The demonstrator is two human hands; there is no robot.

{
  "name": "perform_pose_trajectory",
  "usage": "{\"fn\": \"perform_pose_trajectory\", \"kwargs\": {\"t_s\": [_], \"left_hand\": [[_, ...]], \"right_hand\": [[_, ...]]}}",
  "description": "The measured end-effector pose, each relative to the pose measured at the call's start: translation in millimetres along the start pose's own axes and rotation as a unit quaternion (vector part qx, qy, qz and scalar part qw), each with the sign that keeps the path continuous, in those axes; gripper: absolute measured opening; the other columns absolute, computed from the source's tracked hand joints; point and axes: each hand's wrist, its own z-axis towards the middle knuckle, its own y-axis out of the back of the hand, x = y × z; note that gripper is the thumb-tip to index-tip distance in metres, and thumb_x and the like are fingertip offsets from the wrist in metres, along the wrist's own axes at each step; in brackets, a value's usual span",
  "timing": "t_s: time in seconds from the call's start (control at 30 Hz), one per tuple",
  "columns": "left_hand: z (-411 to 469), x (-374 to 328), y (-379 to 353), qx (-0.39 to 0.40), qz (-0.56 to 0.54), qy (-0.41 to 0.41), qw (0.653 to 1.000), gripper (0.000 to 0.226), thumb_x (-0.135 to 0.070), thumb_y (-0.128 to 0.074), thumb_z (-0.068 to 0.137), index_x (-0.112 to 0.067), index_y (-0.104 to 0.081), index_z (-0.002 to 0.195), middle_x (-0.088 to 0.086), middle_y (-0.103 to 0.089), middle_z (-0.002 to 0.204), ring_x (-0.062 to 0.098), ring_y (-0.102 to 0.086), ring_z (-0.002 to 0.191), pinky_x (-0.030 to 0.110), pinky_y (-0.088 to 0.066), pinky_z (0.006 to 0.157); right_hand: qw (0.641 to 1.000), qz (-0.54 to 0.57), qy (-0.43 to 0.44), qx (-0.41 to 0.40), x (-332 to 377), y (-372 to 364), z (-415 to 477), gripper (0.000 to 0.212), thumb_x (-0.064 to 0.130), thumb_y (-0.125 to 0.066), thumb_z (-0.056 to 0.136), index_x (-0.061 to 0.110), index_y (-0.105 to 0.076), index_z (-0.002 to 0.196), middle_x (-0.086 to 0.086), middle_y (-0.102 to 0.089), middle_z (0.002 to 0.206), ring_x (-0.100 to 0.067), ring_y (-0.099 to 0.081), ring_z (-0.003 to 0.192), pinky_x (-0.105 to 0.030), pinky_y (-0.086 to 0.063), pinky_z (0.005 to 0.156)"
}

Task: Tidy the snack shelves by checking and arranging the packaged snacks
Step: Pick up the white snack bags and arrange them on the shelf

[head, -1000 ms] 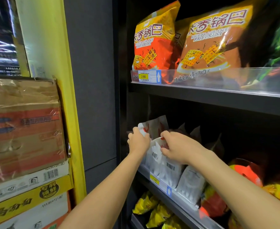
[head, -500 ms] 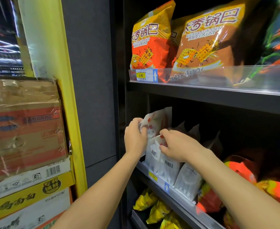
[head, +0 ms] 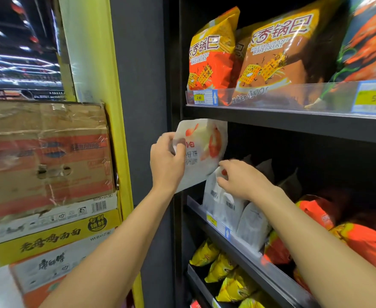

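My left hand grips a white snack bag with a red shrimp print by its left edge. It holds the bag up in front of the middle shelf, just under the shelf above. My right hand rests its fingers on the tops of the row of white bags standing at the shelf's left end. Several more white bags lean behind that row, partly hidden by my right arm.
Orange rice crust bags fill the upper shelf behind a clear rail. Orange-red bags sit right of the white ones. Yellow bags lie on the lower shelf. Stacked cardboard cartons stand left beside a yellow post.
My left hand has pulled one white bag up and out of the row, turning its printed front toward me. My right hand stays on the remaining bags.
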Motion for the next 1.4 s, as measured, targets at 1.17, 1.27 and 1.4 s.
{"fn": "perform_pose_trajectory", "kwargs": {"t_s": [1.17,1.27,1.4], "left_hand": [[-40,-22,301,0.168,-0.299,0.387,0.856,0.064,-0.065,-0.037,0.105,-0.015,-0.055,0.141,0.005,-0.076,0.128,0.025,-0.073,0.118,0.051,-0.058,0.094],[-45,-28,297,0.201,-0.251,0.361,0.875,0.063,-0.066,-0.038,0.103,-0.020,-0.057,0.142,0.000,-0.076,0.128,0.018,-0.075,0.112,0.045,-0.057,0.088],[-50,-35,280,0.273,-0.182,0.298,0.897,0.048,-0.060,-0.044,0.103,-0.032,-0.062,0.137,-0.009,-0.077,0.125,0.012,-0.073,0.114,0.040,-0.056,0.095]], "right_hand": [[0.527,0.839,-0.132,0.040,171,-55,-88,0.048,0.059,-0.055,0.092,0.026,-0.084,0.112,-0.008,-0.074,0.130,-0.029,-0.075,0.112,-0.045,-0.062,0.090],[0.548,0.825,-0.133,0.042,172,-51,-84,0.050,0.058,-0.051,0.098,0.024,-0.076,0.126,-0.008,-0.074,0.130,-0.029,-0.074,0.113,-0.047,-0.058,0.096],[0.626,0.769,-0.122,0.043,174,-43,-75,0.053,0.054,-0.063,0.089,0.020,-0.069,0.128,-0.009,-0.075,0.127,-0.033,-0.071,0.119,-0.054,-0.053,0.107]]}}
